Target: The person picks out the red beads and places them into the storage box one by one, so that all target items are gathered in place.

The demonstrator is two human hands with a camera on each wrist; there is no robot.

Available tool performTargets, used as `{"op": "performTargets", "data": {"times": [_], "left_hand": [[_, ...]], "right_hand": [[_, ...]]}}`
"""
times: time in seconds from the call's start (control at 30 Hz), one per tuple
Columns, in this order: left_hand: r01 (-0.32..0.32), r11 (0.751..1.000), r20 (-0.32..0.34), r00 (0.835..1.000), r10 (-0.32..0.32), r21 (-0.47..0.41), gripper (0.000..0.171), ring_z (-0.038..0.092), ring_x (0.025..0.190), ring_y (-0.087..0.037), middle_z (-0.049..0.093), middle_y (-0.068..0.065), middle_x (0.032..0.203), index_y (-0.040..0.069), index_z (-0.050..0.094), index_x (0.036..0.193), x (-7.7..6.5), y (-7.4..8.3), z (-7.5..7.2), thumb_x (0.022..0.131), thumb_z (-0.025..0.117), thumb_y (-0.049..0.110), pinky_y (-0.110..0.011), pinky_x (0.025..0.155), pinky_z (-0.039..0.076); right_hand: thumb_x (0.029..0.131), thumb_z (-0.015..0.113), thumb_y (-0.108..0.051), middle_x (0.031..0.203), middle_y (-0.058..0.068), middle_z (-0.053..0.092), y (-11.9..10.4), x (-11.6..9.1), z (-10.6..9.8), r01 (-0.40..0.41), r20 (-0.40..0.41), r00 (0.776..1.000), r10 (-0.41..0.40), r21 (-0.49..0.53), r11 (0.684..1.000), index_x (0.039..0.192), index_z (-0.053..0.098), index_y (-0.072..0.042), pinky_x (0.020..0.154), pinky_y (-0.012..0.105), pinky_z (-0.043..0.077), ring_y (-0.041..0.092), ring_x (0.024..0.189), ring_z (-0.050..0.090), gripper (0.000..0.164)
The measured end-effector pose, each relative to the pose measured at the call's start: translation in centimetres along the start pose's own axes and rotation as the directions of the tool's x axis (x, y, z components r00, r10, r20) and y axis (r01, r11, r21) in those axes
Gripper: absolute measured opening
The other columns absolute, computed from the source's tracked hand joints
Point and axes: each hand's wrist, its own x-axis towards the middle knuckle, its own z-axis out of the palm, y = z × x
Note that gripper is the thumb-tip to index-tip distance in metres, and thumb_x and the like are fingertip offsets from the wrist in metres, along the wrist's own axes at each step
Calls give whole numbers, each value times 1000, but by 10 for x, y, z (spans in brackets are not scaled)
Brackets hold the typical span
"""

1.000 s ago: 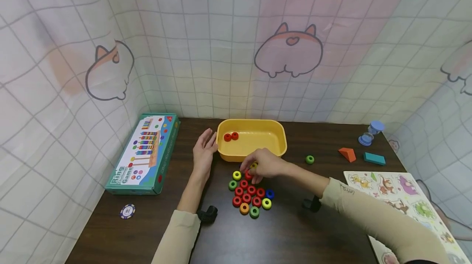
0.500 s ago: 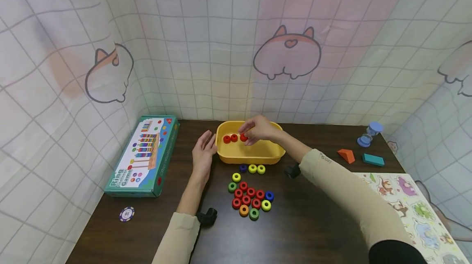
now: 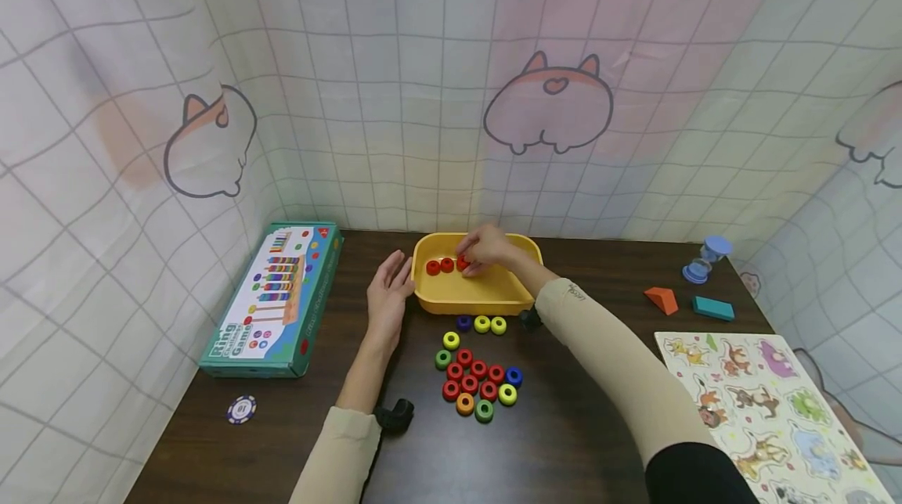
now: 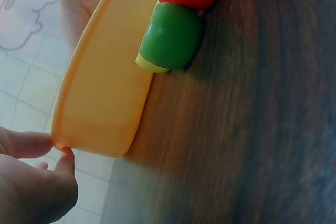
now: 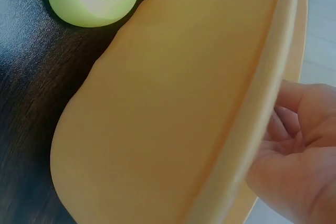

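Red ring [image 3: 461, 263] inside the yellow tray [image 3: 472, 307], pinched in the right hand's [image 3: 486, 246] fingertips.
Advised: lower it flat beside the two red rings [image 3: 433, 268] toward the tray's left end, disturbing neither; left hand [image 3: 387, 293], fingers relaxed, touches that end and should steady it lightly.
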Motion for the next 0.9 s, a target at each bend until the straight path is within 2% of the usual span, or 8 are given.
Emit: {"op": "performTargets", "data": {"times": [0.17,0.3,0.37,0.47,0.63,0.77,0.9], "left_hand": [[15,1000,0,1000,-15,-10,59,41,138,-26,35,-11,154,13,43,146,-1,-2,0,94,52,-13,-24,101,46],[20,1000,-11,1000,-21,-11,59,42,138,-25,37,-8,152,14,43,145,-1,-2,0,93,52,-13,-22,100,46],[21,1000,-13,1000,-21,-10,59,43,137,-22,38,-8,152,14,43,146,-1,-1,0,94,52,-13,-22,100,46],[24,1000,-17,1000,-25,-9,59,45,136,-19,37,-8,153,13,43,146,-2,0,-1,94,52,-13,-22,101,45],[20,1000,-19,1000,-20,0,59,45,136,-20,36,-10,153,13,43,146,0,0,-2,94,52,-12,-24,102,45],[25,1000,-12,1000,-25,11,58,43,138,-21,38,-6,152,15,43,146,1,0,-1,94,53,-10,-25,103,45],[29,999,-7,1000,-29,17,59,42,138,-23,38,-4,152,12,40,148,1,0,-2,95,53,-9,-25,104,44]], "right_hand": [[92,56,7,113,29,64,-2,-2,2,-33,37,999,34,-23,999,118,65,4,82,48,58,41,91,70,28],[93,56,4,119,28,62,-12,-16,-3,5,64,998,-1,-51,999,122,62,6,87,51,55,40,94,69,29],[94,57,2,122,27,61,-19,-27,-7,45,83,996,-39,-64,997,123,61,7,89,52,54,40,97,68,29],[95,59,-1,119,25,64,-30,-47,-9,119,110,988,-110,-81,990,119,64,5,85,50,57,42,98,68,25],[94,64,-7,106,13,71,-41,-88,-4,244,186,958,-216,-142,959,110,70,-3,76,45,60,38,92,70,17],[93,67,-9,103,13,72,-36,-115,7,315,267,928,-258,-194,929,108,71,-4,74,46,60,34,86,72,17],[91,69,-8,96,13,73,-20,-133,21,311,303,923,-238,-222,924,104,73,-6,70,45,60,34,81,72,14]]}}
